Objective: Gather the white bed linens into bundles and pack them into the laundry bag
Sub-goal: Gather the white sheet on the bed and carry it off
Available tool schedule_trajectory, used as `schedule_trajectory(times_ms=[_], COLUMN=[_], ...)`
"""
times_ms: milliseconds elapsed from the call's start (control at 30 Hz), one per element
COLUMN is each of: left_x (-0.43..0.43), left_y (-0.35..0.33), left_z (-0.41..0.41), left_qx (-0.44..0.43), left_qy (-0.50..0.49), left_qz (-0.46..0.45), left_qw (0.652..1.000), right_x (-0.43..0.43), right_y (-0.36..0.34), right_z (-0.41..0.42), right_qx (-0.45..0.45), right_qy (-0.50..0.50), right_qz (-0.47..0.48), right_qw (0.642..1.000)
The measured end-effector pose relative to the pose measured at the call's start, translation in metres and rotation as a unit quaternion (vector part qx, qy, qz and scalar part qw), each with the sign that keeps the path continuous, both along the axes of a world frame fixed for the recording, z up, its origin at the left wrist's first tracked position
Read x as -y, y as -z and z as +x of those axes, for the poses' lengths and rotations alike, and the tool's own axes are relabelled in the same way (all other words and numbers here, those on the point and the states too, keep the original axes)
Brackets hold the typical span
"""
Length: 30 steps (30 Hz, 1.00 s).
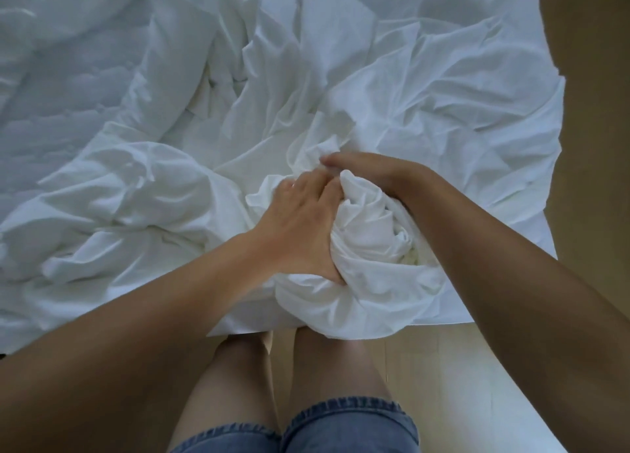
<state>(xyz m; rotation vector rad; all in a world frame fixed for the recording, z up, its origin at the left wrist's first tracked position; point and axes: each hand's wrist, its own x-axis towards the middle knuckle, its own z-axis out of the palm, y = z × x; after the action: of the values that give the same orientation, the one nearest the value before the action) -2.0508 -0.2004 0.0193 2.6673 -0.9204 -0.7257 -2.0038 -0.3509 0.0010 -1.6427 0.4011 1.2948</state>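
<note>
1. Filling most of my view, the bed [504, 221] runs from the near edge by my knees to the far top of the scene. All of it is covered in white bed linens [426, 88] that lie creased and rumpled.
2. Wooden floor [477, 384] shows along the near side of the bed and up its right side. It is pale where I stand and browner to the far right.
3. On the left a puffy mound [129, 193] of linen lies heaped on the bed, just beside my left wrist. Beyond it, at the far left, is a smoother cover [68, 77] that looks padded.
4. A twisted, rolled bundle [371, 255] of white sheet sits at the near edge of the bed, a little right of centre. Its lower folds sag over the edge just above my knees.
5. My bare legs [324, 360] stand close against that near edge. The hems of my blue denim shorts [341, 428] show at the bottom.
6. My left hand [300, 227] grips the left side of the bundle, with the fingers sunk into the cloth and the thumb pressed into a near fold.
7. My right hand [371, 169] curls over the far top of the bundle, its fingers bent round a fold. They are close beside the fingers of my left hand.
</note>
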Motion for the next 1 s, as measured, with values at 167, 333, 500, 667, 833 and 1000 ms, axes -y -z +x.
schedule_trajectory(times_ms=[167, 333, 500, 667, 833, 1000], left_x=[0.015, 0.045, 0.06, 0.05, 0.068, 0.088], left_y=[-0.001, 0.012, 0.039, 0.067, 0.066, 0.056], left_z=[0.001, 0.041, 0.073, 0.084, 0.067, 0.073], left_qx=[-0.1, -0.182, -0.268, -0.339, -0.104, -0.237], left_qy=[-0.024, -0.048, -0.09, -0.196, -0.189, -0.098], left_qz=[0.051, 0.077, 0.069, 0.033, 0.099, 0.152], left_qw=[0.993, 0.979, 0.957, 0.92, 0.971, 0.955], right_x=[0.016, 0.042, 0.03, -0.011, 0.029, 0.052], right_y=[-0.002, -0.025, -0.023, 0.026, 0.059, 0.069], right_z=[-0.013, -0.041, -0.122, -0.137, -0.118, -0.13], right_qx=[0.018, 0.158, 0.358, 0.246, 0.26, 0.272], right_qy=[0.163, 0.271, 0.203, 0.151, 0.161, 0.235], right_qz=[0.059, -0.036, -0.283, -0.329, -0.281, -0.215], right_qw=[0.985, 0.949, 0.866, 0.899, 0.909, 0.908])
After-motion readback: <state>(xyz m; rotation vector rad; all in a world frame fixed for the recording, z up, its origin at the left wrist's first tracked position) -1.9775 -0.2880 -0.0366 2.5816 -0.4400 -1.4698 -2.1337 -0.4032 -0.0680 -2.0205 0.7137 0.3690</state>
